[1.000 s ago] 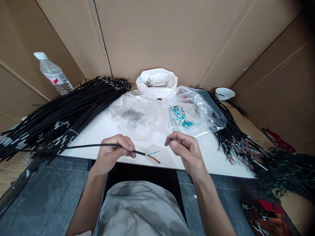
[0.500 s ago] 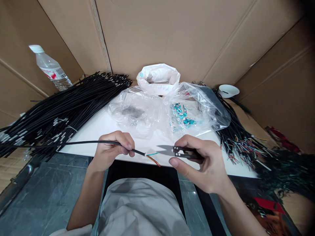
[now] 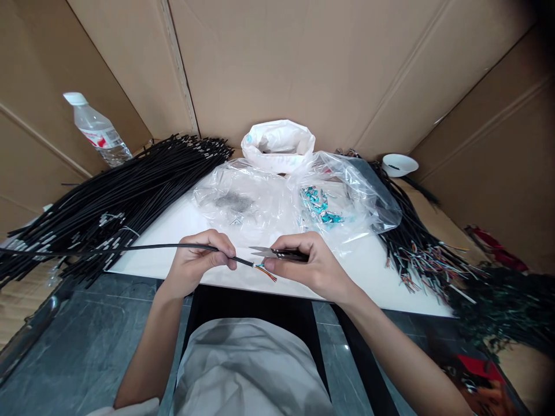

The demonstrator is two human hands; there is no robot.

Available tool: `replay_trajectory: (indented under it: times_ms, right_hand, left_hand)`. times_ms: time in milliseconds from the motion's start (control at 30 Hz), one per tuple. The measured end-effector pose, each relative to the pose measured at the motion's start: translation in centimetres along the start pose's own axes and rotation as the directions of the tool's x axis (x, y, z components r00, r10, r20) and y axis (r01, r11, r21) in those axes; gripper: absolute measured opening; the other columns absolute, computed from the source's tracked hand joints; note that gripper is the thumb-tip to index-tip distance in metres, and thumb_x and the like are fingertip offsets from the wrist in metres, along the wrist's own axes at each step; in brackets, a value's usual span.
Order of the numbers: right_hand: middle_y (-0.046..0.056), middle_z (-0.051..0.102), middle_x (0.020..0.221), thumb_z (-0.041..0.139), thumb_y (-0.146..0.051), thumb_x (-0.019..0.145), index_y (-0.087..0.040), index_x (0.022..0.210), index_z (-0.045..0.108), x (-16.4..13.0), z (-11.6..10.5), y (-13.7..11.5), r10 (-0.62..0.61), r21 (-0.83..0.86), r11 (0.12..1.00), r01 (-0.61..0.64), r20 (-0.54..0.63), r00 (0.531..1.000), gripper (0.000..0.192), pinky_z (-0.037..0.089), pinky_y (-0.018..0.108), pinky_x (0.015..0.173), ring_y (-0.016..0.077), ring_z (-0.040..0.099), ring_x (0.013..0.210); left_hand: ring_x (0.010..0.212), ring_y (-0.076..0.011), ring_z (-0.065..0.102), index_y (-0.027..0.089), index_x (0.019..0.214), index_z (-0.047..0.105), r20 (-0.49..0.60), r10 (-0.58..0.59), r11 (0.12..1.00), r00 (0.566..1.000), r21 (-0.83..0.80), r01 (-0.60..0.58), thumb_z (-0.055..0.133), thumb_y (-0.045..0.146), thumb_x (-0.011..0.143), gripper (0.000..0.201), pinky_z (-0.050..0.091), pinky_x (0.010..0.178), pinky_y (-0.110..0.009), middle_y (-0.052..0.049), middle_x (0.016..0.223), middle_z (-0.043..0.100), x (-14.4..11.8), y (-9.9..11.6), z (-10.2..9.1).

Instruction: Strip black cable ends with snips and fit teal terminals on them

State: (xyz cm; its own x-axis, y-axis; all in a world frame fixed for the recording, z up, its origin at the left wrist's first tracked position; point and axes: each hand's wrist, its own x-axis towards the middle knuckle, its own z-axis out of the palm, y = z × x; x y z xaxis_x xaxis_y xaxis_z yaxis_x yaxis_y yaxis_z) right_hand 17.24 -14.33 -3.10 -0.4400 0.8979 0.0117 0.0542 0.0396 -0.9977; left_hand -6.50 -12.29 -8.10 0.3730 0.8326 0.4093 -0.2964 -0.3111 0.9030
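My left hand (image 3: 203, 258) pinches a black cable (image 3: 151, 247) close to its stripped end. Thin coloured wires (image 3: 265, 271), among them orange, red and blue-green, fan out from that end. In my right hand (image 3: 310, 263) is a pair of thread snips (image 3: 286, 254), its two pointed blades toward the left and slightly apart. The blades lie just above the wires, and my right thumb tip is at the blue-green wire. Whether the thumb presses on that wire I cannot tell.
Bundled black cables (image 3: 125, 202) lie left beside a water bottle (image 3: 102, 133). Clear plastic bags (image 3: 255, 196) hold grey bits and blue-green pieces (image 3: 321, 203). A white bag (image 3: 277, 144) stands behind. Cables with bared wires (image 3: 416, 254) and a white bowl (image 3: 399, 165) are at right.
My right hand has moved left with the snips, up to the wire end. The snips' blades are closer together and now above the wires. My left hand has hardly moved.
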Motion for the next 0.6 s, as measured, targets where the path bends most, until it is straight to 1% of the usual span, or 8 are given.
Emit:
replay_trajectory:
  times_ms: [100, 200, 300, 400, 467, 533, 600]
  right_hand:
    - [-0.003, 0.056, 0.060, 0.076, -0.025, 0.075, -0.013, 0.069, 0.069, 0.5, 0.2, -0.1, -0.037, -0.020, 0.999, 0.038, 0.037, 0.999, 0.015, 0.026, 0.024, 0.051, 0.0076, 0.038, 0.054]
    - [-0.002, 0.060, 0.063, 0.073, -0.021, 0.075, -0.014, 0.072, 0.069, 0.9, 0.4, 0.2, -0.036, 0.013, 0.999, 0.036, 0.066, 0.997, 0.009, 0.029, 0.024, 0.053, 0.0083, 0.043, 0.056]
    - [-0.002, 0.057, 0.061, 0.077, -0.027, 0.075, -0.014, 0.069, 0.069, 1.0, 0.5, 0.7, 0.005, 0.124, 0.992, -0.015, 0.084, 0.996, 0.016, 0.028, 0.024, 0.055, 0.0088, 0.044, 0.059]
    - [-0.005, 0.048, 0.055, 0.081, -0.033, 0.073, -0.013, 0.069, 0.068, 0.9, 0.7, 1.4, 0.080, 0.280, 0.953, -0.117, 0.141, 0.987, 0.023, 0.018, 0.025, 0.049, 0.0060, 0.033, 0.051]
    - [-0.009, 0.039, 0.050, 0.082, -0.035, 0.070, -0.013, 0.072, 0.067, 0.8, 1.0, 1.9, 0.148, 0.402, 0.889, -0.219, 0.200, 0.969, 0.027, 0.011, 0.026, 0.046, 0.0041, 0.022, 0.045]
    - [-0.012, 0.031, 0.047, 0.083, -0.036, 0.069, -0.014, 0.072, 0.064, 0.8, 1.3, 2.3, 0.195, 0.499, 0.815, -0.296, 0.245, 0.950, 0.029, 0.007, 0.026, 0.045, 0.0030, 0.016, 0.043]
    - [-0.013, 0.028, 0.047, 0.084, -0.036, 0.069, -0.015, 0.072, 0.061, 0.8, 1.4, 2.6, 0.207, 0.552, 0.771, -0.318, 0.255, 0.945, 0.031, 0.006, 0.025, 0.044, 0.0024, 0.013, 0.042]
  left_hand:
    - [0.065, -0.0141, 0.068, 0.020, 0.089, 0.078, -0.018, -0.022, 1.000, 1.000, 0.014, 0.022, 0.078, 0.027, 0.089, 0.007, 0.052, 0.062, -0.023, -0.003, 0.072, 0.072, -0.1, -0.1, -0.5]
    - [0.065, -0.0149, 0.068, 0.018, 0.087, 0.077, -0.044, -0.053, 0.998, 0.998, 0.019, 0.054, 0.078, 0.031, 0.088, 0.013, 0.052, 0.062, -0.023, -0.004, 0.070, 0.072, -0.2, -0.3, -0.7]
    - [0.063, -0.0149, 0.067, 0.017, 0.086, 0.077, -0.030, -0.057, 0.998, 0.998, -0.006, 0.057, 0.079, 0.032, 0.088, 0.015, 0.052, 0.062, -0.024, -0.005, 0.069, 0.071, -0.2, -0.3, -0.4]
    - [0.060, -0.0144, 0.066, 0.018, 0.087, 0.078, 0.028, -0.033, 0.997, 0.999, -0.069, 0.035, 0.078, 0.030, 0.088, 0.012, 0.051, 0.059, -0.023, -0.003, 0.065, 0.069, -0.1, -0.3, 0.1]
    - [0.059, -0.0142, 0.066, 0.019, 0.087, 0.078, 0.055, -0.002, 0.994, 0.998, -0.109, 0.008, 0.078, 0.028, 0.089, 0.009, 0.050, 0.058, -0.022, -0.002, 0.063, 0.067, 0.0, -0.4, 0.2]
    - [0.061, -0.0142, 0.067, 0.020, 0.088, 0.079, 0.058, 0.031, 0.993, 0.998, -0.120, -0.024, 0.078, 0.026, 0.088, 0.006, 0.050, 0.058, -0.022, -0.002, 0.064, 0.067, 0.0, -0.6, 0.3]
    - [0.064, -0.0141, 0.068, 0.021, 0.090, 0.080, 0.048, 0.049, 0.994, 0.998, -0.101, -0.044, 0.078, 0.025, 0.089, 0.004, 0.051, 0.060, -0.022, -0.003, 0.067, 0.069, 0.1, -0.8, 0.3]
